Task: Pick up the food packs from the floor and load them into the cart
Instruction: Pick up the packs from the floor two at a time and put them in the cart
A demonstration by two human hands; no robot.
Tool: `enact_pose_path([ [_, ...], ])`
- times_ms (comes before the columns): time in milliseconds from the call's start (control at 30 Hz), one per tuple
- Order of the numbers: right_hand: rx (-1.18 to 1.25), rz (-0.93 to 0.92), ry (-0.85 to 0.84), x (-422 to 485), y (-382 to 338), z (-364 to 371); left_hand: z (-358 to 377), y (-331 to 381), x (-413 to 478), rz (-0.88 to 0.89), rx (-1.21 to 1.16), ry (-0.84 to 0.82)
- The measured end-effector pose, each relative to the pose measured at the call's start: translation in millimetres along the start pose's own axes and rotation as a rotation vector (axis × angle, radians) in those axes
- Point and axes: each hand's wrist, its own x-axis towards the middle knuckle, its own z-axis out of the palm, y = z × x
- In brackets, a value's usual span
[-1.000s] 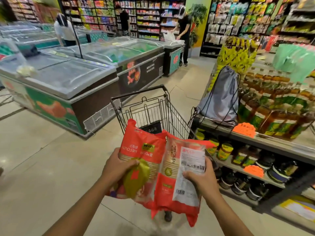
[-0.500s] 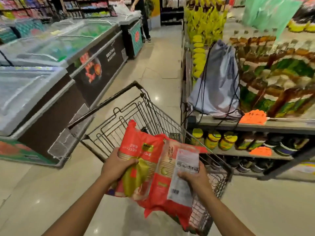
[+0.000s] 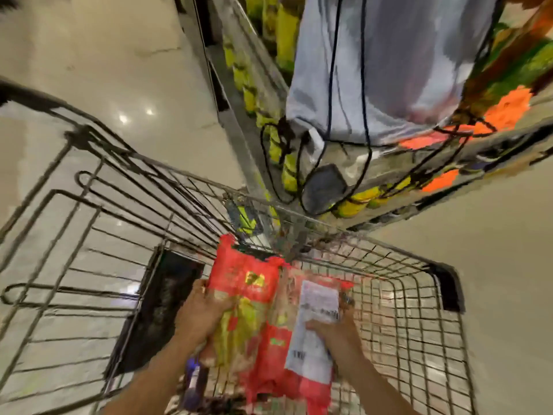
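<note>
Food packs (image 3: 269, 333), two red ones side by side, hang over the basket of the wire cart (image 3: 398, 283); whether they touch its bottom I cannot tell. My left hand (image 3: 200, 313) grips the left pack (image 3: 248, 292), fingers curled round its edge. My right hand (image 3: 332, 327) clasps the right pack (image 3: 311, 363) at its white label. Beyond the cart, a grey drawstring bag (image 3: 389, 70) rests on the shelf (image 3: 368, 166).
</note>
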Motion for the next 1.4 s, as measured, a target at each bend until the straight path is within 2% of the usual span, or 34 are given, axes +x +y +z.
enact_pose_path([
  [67, -0.045, -0.003, 0.007, 69.3, 41.8, 21.5, 12.2, -2.6, 38.4, -0.016, 0.087, 0.027],
  [200, -0.120, -0.014, 0.079, 85.5, 15.6, 50.8, 41.2, -5.1, 84.4, 0.056, 0.249, 0.054],
  [267, -0.157, -0.064, 0.077, 90.2, 18.2, 52.6, 53.2, -10.8, 97.7, 0.097, 0.295, 0.019],
  [367, -0.266, -0.100, 0.173, 91.8, 25.7, 51.0, 58.2, -15.7, 114.6, 0.146, 0.314, -0.064],
  [467, -0.356, -0.124, 0.136, 85.0, 28.1, 48.6, 49.5, -10.1, 117.8, 0.173, 0.355, -0.172],
  [533, -0.520, -0.110, 0.146, 69.0, 11.1, 44.0, 40.0, 0.7, 103.2, 0.135, 0.407, -0.197],
  [600, -0.757, -0.141, 0.144, 23.8, -31.7, 35.5, 24.3, 14.1, 79.4, 0.188, 0.532, -0.169],
  [700, -0.986, -0.286, 0.138, -48.7, -88.0, 8.9, -9.5, 50.7, 19.1, 0.380, 0.775, -0.137],
  [800, -1.101, -0.444, 0.196, -129.0, -129.8, -28.1, -46.8, 103.4, -74.4, 0.666, 0.983, 0.033],
  [867, -1.142, -0.543, 0.286, -182.6, -145.7, -57.7, -63.7, 136.2, -140.7, 0.859, 1.044, 0.167],
  [1000, -1.096, -0.671, 0.564, -285.4, -152.7, -133.7, -69.6, 188.0, -278.7, 1.194, 1.009, 0.334],
  [1100, -1.025, -0.659, 0.713, -352.3, -128.3, -206.7, -43.3, 210.4, -377.8, 1.406, 1.045, 0.390],
  [1233, -0.915, -0.549, 0.915, -424.1, -62.2, -314.0, 19.9, 225.6, -502.2, 1.643, 1.027, 0.398],
  [1400, -0.796, -0.356, 1.057, -493.6, 39.0, -430.2, 125.1, 224.2, -623.0, 1.920, 1.063, 0.318],
])
